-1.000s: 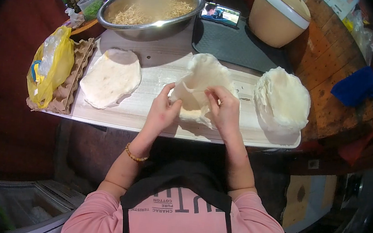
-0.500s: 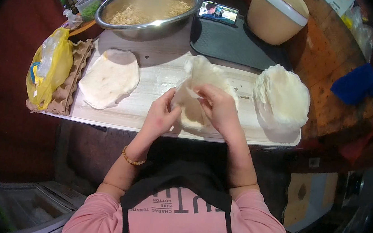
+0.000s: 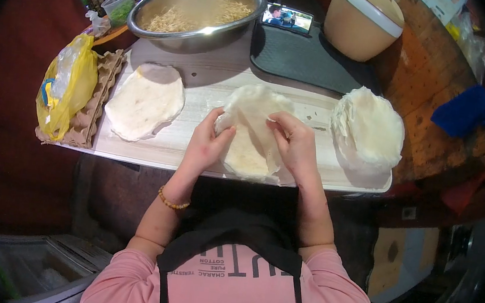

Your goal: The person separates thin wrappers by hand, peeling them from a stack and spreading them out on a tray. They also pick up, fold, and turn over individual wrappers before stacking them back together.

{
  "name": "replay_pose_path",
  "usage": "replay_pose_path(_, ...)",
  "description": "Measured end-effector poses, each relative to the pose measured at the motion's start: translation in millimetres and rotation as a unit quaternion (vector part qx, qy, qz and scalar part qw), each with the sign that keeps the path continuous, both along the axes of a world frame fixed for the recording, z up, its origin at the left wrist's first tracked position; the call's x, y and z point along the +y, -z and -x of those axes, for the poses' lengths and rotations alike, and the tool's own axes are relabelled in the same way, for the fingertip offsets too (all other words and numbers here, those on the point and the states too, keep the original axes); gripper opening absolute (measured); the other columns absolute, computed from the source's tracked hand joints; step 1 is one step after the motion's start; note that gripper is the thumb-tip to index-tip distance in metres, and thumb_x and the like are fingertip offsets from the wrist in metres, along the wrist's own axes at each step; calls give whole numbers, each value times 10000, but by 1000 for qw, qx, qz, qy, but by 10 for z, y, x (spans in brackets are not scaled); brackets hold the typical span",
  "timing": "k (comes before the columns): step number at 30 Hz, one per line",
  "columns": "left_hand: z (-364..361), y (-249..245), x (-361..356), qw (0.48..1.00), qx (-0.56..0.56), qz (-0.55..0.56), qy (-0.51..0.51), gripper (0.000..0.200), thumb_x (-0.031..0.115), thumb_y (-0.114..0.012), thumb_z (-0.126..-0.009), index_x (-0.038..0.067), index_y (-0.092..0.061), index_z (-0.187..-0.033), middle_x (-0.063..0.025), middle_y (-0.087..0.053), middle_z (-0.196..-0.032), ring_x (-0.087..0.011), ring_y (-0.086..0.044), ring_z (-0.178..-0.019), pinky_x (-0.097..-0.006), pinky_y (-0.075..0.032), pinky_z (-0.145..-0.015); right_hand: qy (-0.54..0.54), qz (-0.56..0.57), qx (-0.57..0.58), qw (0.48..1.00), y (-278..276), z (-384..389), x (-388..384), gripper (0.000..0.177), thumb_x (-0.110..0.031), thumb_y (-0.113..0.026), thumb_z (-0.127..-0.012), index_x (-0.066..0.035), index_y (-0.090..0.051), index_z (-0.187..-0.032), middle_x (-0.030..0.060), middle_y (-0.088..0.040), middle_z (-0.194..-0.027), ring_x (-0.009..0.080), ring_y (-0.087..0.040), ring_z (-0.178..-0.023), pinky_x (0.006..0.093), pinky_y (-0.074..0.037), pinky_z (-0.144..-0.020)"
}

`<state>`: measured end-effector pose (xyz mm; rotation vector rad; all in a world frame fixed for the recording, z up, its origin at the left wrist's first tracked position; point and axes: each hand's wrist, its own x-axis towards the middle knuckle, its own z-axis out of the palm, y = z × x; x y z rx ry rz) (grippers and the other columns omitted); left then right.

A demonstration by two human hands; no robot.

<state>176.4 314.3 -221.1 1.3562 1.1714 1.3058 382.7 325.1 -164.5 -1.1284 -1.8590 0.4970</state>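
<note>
A thin, pale, round wrapper sheet [image 3: 257, 103] is partly lifted over a small pile of the same sheets in front of me. My left hand [image 3: 209, 142] pinches its left edge between thumb and fingers. At the right edge, my right hand [image 3: 295, 140] pinches the same sheet, which sags in a fold between the hands. To the left lies another flat pile of wrappers [image 3: 145, 103]. A thicker stack of wrappers [image 3: 369, 129] with ragged edges stands to the right.
Behind the board [image 3: 194, 161] stand a steel bowl [image 3: 192, 41] of pale shreds, a dark tray [image 3: 308, 64], a phone [image 3: 287, 19] showing video, and a beige lidded pot [image 3: 359, 28]. A yellow bag [image 3: 78, 84] rests on an egg carton [image 3: 95, 103] at left; a blue cloth [image 3: 464, 111] lies right.
The raised sheet has come down and spread out wider. My right hand has moved right, so my hands are farther apart.
</note>
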Motion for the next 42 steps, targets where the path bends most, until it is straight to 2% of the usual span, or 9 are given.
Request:
replay_pose_path(2,27,72,45,997,64,-24,-27,395,83,-621,-892,-21,-526,-1261,-87,-686,-891,-76,-595,-708,-251,-475,-607,17,-9,1,1000,10,-24,27,135,-51,-659,-838,-32,-667,-972,178,-676,-880,335,-680,-815,379,-523,-698)
replay_pose_path(6,11,27,53,998,21,-25,-55,382,83,-628,-873,-15,-551,-1235,-97,-684,-845,-79,-570,-638,-267,-461,-572,55,-13,49,997,6,-83,73,124,-35,-639,-855,-12,-659,-975,188,-677,-865,333,-684,-793,369,-523,-685)
replay_pose_path(8,43,-5,42,989,115,-30,-86,391,81,-632,-863,-22,-553,-1231,-126,-677,-820,-104,-561,-593,-282,-462,-562,67,-14,46,997,4,-101,79,123,-30,-633,-859,-6,-655,-977,189,-678,-858,331,-687,-781,367,-522,-678)
replay_pose_path(10,60,107,107,989,102,-61,-92,394,79,-631,-861,-24,-551,-1233,-137,-671,-811,-113,-557,-581,-285,-459,-557,112,-25,63,991,-11,-111,80,125,-46,-614,-891,7,-659,-995,136,-704,-787,182,-696,-736,286,-512,-668)
replay_pose_path(13,52,-19,59,985,114,-71,-110,386,78,-626,-862,-27,-557,-1228,-155,-660,-787,-121,-541,-562,-291,-450,-545,132,-12,88,987,-67,-129,75,107,-40,-627,-878,-12,-650,-979,177,-678,-821,316,-686,-746,373,-508,-652)
replay_pose_path(18,-17,-140,6,976,150,-53,-145,291,82,-616,-891,-34,-589,-1157,-149,-627,-719,-100,-500,-554,-286,-410,-512,142,-4,66,988,-57,-72,94,112,-124,-613,-926,-15,-624,-901,186,-652,-770,352,-657,-701,391,-487,-620)
replay_pose_path(22,-123,-241,-12,975,75,-116,-171,150,107,-590,-947,-38,-578,-986,-112,-557,-649,-75,-457,-558,-280,-366,-494,170,-29,63,983,-41,40,120,230,-211,-580,-969,-20,-584,-841,211,-603,-707,401,-608,-651,431,-456,-576)
replay_pose_path(25,-125,-293,21,968,63,-143,-197,169,125,-579,-967,-35,-553,-919,-99,-522,-612,-76,-433,-550,-286,-353,-487,176,-77,128,973,-69,82,156,229,-210,-568,-981,-23,-584,-848,219,-592,-695,411,-598,-644,440,-447,-563)
replay_pose_path(42,145,-332,38,959,162,-142,-186,190,150,-579,-967,-24,-537,-902,-174,-561,-635,-147,-485,-546,-327,-398,-508,217,-82,116,966,-111,-223,246,252,-203,-555,-985,2,-597,-845,214,-588,-691,313,-571,-594,389,-455,-587)
